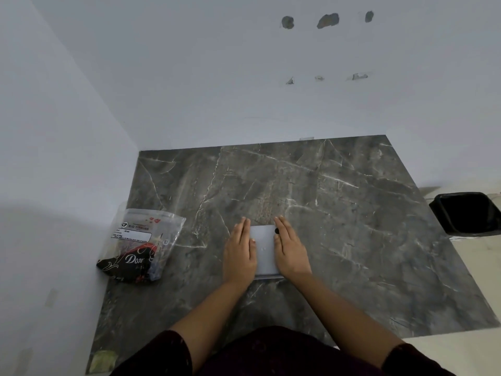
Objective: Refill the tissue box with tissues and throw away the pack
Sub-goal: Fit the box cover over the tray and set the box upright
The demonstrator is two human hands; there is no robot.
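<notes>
Both hands flank the tissue box [264,249] — long axis running away from the person.
Left hand [240,253] and right hand [290,252] lie flat and open against its sides; the pack [141,244] sits well left, nearer the left hand.

both flat hands, left hand [240,251] and right hand [290,248], flank a white rectangular tissue box [265,249] on the dark marble counter [339,213]; a clear plastic tissue pack [141,245] lies left.

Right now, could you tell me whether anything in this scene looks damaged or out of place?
Yes: the wall has chipped patches in two rows above the counter, exposing darker material. On the counter nothing is spilled; the plastic pack lies crumpled near the left wall, and both hands flank the grey box.
</notes>
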